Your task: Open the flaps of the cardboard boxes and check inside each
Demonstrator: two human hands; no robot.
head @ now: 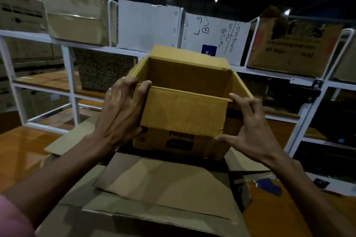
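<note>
A small brown cardboard box [183,140] is held up in front of me with its top open. Its near flap [183,109] hangs down over the front face, and the far flap [189,56] stands up. The inside that shows looks dark and bare. My left hand [120,113] grips the box's left top corner, fingers curled over the rim. My right hand [250,127] pinches the near flap's right edge, index finger at its top corner and thumb at its bottom corner. Below lies a larger cardboard box [163,188] with its flaps spread.
A white metal rack [69,67] stands behind, with a taped brown box [77,15], white boxes [148,25] with handwriting and a worn brown box [292,48] on its upper shelf. A dark speckled bin [104,71] sits lower left. The floor [23,152] is orange wood.
</note>
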